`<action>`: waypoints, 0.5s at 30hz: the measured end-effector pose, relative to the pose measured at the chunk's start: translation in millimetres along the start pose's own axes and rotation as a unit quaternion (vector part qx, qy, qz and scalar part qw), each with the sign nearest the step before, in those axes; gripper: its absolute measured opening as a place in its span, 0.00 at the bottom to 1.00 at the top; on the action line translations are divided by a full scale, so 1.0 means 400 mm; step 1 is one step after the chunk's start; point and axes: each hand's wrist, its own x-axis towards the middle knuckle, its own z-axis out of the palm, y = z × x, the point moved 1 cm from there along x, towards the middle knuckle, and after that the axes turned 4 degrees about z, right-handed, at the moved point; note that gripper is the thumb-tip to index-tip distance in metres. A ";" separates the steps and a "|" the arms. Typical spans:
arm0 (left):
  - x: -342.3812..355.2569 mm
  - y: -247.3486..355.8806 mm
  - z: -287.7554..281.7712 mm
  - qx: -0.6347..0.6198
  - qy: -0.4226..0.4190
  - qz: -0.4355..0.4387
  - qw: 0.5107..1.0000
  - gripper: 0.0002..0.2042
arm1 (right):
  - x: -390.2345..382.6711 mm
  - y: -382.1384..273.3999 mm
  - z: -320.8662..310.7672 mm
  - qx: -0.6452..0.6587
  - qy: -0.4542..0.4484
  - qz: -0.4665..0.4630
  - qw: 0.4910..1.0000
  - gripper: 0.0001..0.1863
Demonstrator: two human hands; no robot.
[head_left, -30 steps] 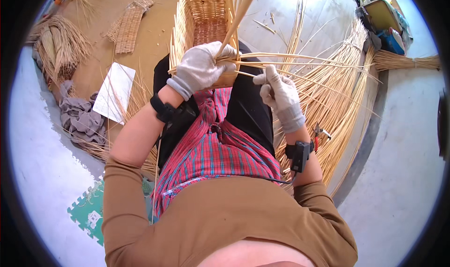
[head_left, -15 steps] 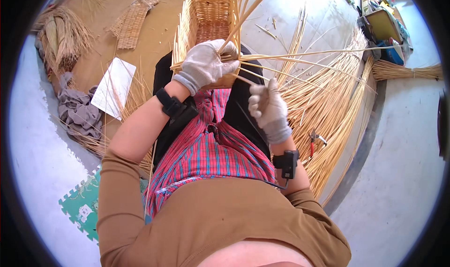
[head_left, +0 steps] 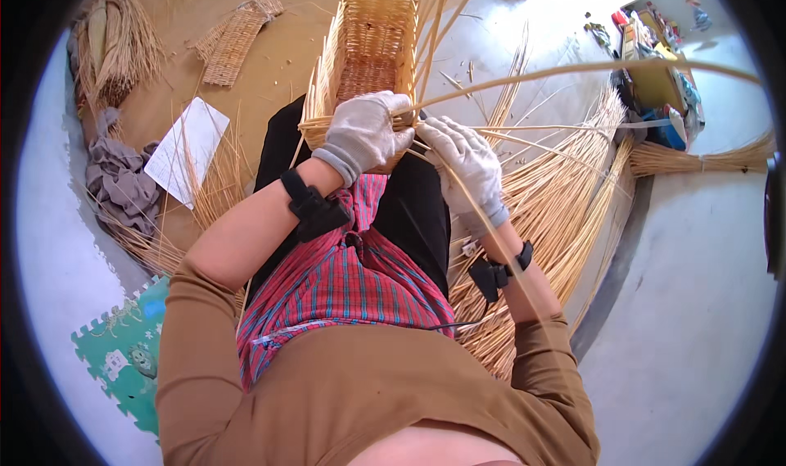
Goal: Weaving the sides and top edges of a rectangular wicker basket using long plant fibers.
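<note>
White-gloved right hand (head_left: 471, 161) has closed in on the near-right corner of a rectangular tan wicker basket (head_left: 379, 33), fingers together, grip unclear; white-gloved left hand (head_left: 366, 133) clamps its near rim.

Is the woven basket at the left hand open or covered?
Open: the woven basket shows its inside weave, with no lid across its mouth. The left hand holds its near rim.

The way right of the basket (head_left: 377, 48) is crossed by long canes (head_left: 622, 65); its hollow can be entered from above.
</note>
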 end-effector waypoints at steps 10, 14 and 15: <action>-0.005 0.003 0.008 0.067 -0.003 -0.016 0.998 0.16 | 0.135 0.114 0.089 0.210 -0.181 0.307 0.910 0.13; -0.009 -0.018 -0.007 -0.015 -0.010 0.002 1.000 0.15 | 0.140 0.180 0.113 0.273 -0.188 0.275 0.902 0.14; -0.008 -0.021 -0.016 -0.056 -0.031 0.003 0.998 0.15 | 0.152 0.173 0.104 0.359 -0.172 0.309 0.864 0.18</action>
